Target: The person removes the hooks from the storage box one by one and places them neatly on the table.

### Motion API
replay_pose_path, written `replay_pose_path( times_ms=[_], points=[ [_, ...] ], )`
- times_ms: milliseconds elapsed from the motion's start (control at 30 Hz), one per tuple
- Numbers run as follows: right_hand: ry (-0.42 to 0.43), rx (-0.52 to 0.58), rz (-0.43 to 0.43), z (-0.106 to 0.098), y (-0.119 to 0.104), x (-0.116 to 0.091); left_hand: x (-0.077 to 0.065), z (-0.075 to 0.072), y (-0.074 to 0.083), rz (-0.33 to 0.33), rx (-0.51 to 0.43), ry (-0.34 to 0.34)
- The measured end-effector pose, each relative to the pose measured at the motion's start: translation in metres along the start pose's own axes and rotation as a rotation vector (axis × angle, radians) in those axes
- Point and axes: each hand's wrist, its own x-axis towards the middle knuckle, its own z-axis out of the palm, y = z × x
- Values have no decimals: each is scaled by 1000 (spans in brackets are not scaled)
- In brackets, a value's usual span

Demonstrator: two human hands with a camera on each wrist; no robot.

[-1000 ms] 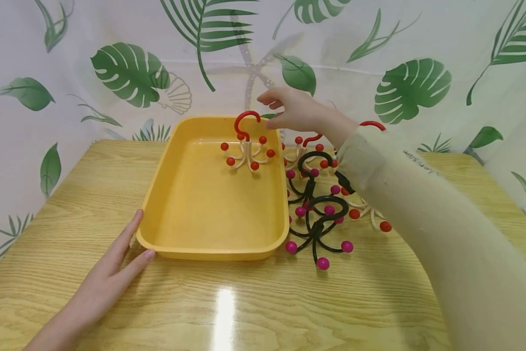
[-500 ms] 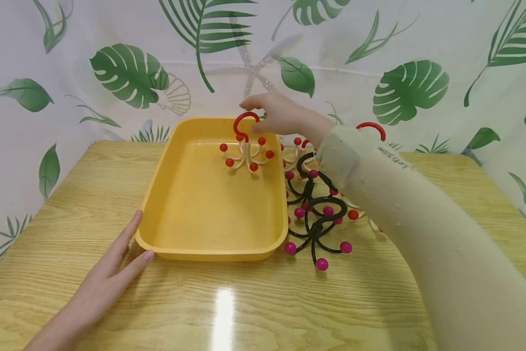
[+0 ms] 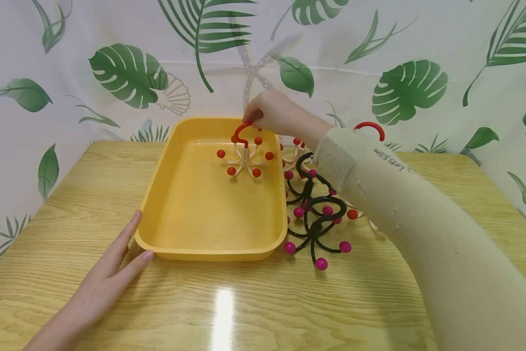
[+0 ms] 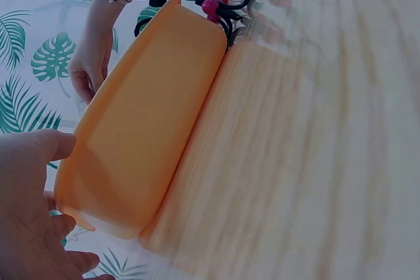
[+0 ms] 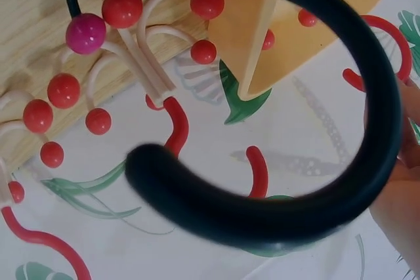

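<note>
In the head view my right hand (image 3: 277, 114) pinches the red hook of a cream hook hanger (image 3: 246, 157) whose spread arms end in red balls. That hanger is inside the yellow tray (image 3: 210, 255), at its far right corner. My left hand (image 3: 109, 275) lies at the tray's near left corner, with extended fingers along the side and thumb at the front rim. The left wrist view shows this left hand (image 4: 26, 188) against the orange-looking tray wall (image 4: 144, 109). In the right wrist view, part of my right hand (image 5: 400, 188) meets the red hook at the right edge.
Right of the tray stand two black hangers with pink balls, the nearer black hanger (image 3: 317, 228) beside its front corner. More red-hooked hangers stand behind; one red hook (image 3: 371, 125) shows above my sleeve. A black hook (image 5: 387, 109) crosses close before the right wrist camera.
My right hand has moved left and down and now pinches the red hook it was hovering beside. The hanger has turned and shifted slightly. My left hand has kept its place.
</note>
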Motion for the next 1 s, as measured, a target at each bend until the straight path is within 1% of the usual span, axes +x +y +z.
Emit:
replay_pose_path(
  times_ms=[267, 433, 500, 600, 767, 1000],
  points=[
    [8, -32, 8, 1, -6, -5, 0, 0, 1, 4, 16, 5],
    [50, -68, 5, -1, -9, -7, 0, 0, 1, 5, 14, 4],
    [72, -88, 1, -3, -11, -8, 0, 0, 1, 5, 9, 4],
    [97, -87, -10, -9, -15, -12, 0, -1, 2, 8, 5, 4],
    [171, -64, -42, -24, -28, -30, 0, -1, 2, 6, 7, 6],
    [343, 5, -37, -50, -43, -72, 1, -1, 2, 9, 11, 13]
  ],
)
